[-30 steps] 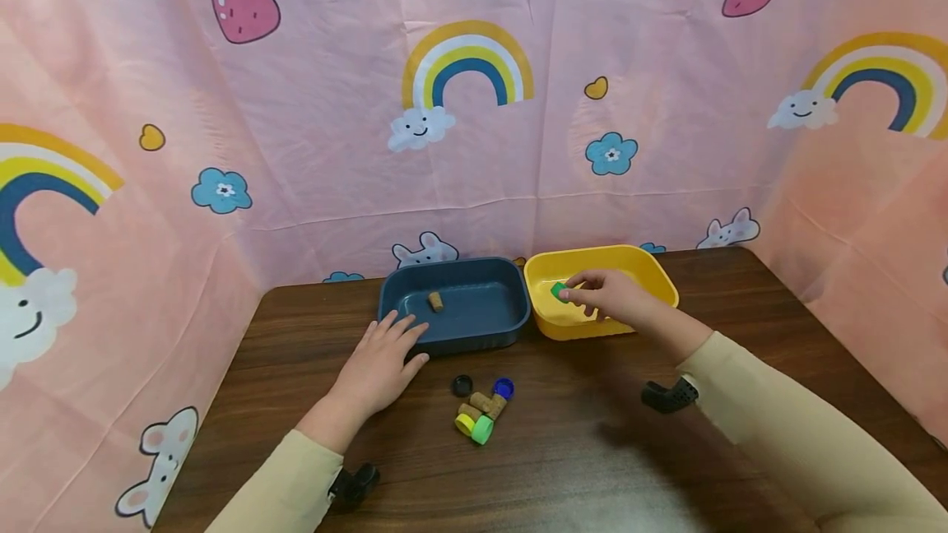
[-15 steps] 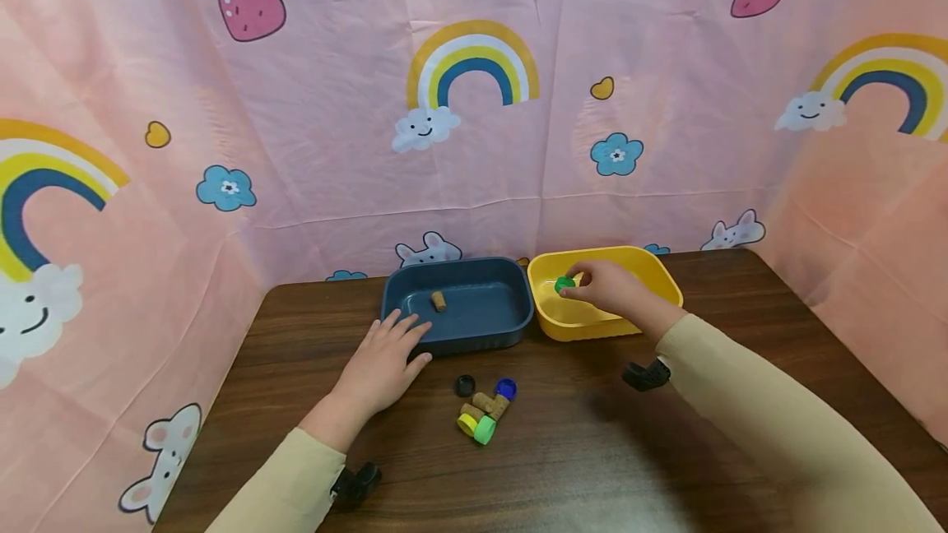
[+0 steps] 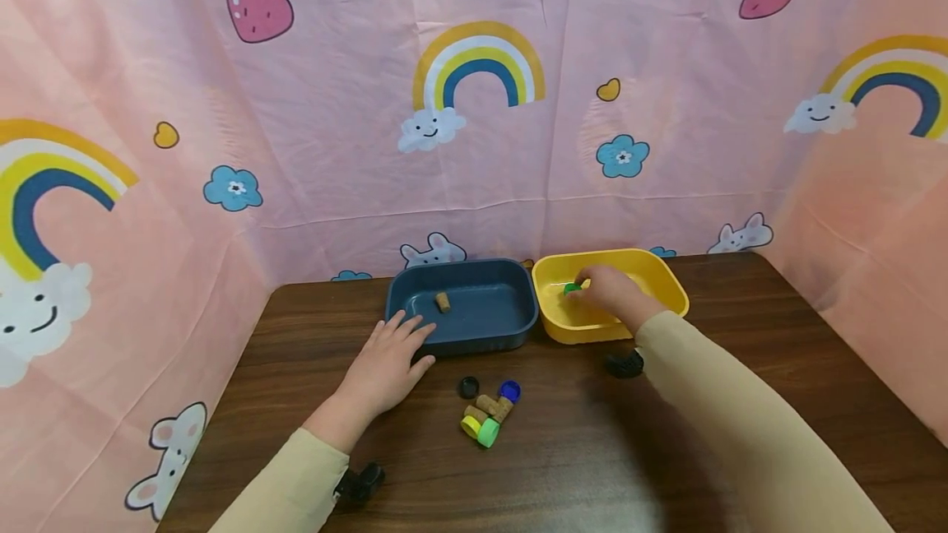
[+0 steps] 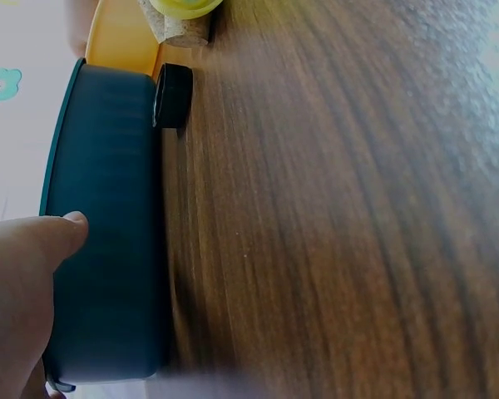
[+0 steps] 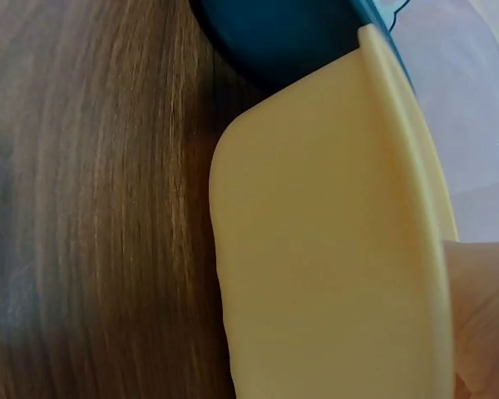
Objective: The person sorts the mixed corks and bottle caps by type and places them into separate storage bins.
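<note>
My right hand (image 3: 613, 293) reaches down into the yellow tray (image 3: 670, 303), pinching a green bottle cap (image 3: 571, 289) low inside it; the fingertips are partly hidden. In the right wrist view the tray's side wall (image 5: 324, 224) covers most of that hand. My left hand (image 3: 385, 362) rests with spread fingers over the front left rim of the dark blue tray (image 3: 481, 344). Its thumb (image 4: 70, 233) lies against the tray's outer wall in the left wrist view. A single cork (image 3: 443, 303) lies inside the blue tray.
In front of the trays, a loose group lies on the wooden table (image 3: 563, 475): a black cap (image 3: 468, 387), a blue cap (image 3: 509, 391), a yellow cap (image 3: 471, 427), a light green cap (image 3: 488, 433) and several corks (image 3: 503, 410). Patterned pink cloth (image 3: 333, 105) hangs behind and at both sides.
My right hand has moved lower into the yellow tray with the green bottle cap. The left hand stays on the blue tray's rim, and the head view has shifted slightly.
</note>
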`<control>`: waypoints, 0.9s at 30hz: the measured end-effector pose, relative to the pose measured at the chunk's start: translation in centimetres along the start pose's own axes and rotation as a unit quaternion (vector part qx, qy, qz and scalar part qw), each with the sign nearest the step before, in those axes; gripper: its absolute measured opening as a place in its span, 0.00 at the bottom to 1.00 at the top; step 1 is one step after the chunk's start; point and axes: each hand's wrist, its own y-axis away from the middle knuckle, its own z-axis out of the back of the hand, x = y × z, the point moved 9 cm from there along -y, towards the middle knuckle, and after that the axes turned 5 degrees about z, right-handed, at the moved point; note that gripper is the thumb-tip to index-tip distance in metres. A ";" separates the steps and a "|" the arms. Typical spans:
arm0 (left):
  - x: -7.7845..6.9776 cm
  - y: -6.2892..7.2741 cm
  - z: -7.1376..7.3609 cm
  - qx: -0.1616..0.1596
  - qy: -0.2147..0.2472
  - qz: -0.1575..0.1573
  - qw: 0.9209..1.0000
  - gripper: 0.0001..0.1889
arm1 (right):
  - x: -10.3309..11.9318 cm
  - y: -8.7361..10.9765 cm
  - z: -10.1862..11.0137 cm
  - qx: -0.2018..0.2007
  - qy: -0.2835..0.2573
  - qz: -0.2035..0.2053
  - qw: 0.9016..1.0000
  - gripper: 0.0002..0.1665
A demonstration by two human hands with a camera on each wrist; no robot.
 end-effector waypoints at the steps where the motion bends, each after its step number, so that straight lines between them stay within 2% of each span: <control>1: 0.0 0.0 -0.1 0.000 0.000 -0.001 1.000 0.30 | -0.1 -0.1 -0.1 0.002 -0.002 -0.004 1.000 0.26; 15: 0.0 0.0 -0.2 0.000 -0.003 0.000 1.000 0.30 | -0.5 -1.1 -1.0 -0.002 -0.004 -0.033 0.999 0.31; 20: -0.2 0.0 -0.1 -0.003 -0.002 -0.002 1.000 0.30 | -0.9 -0.7 -0.9 -0.009 -0.033 -0.048 0.998 0.35; 27: -0.3 0.1 0.0 -0.009 -0.005 -0.005 1.000 0.30 | -0.8 0.6 -0.4 -0.019 -0.102 -0.061 0.993 0.37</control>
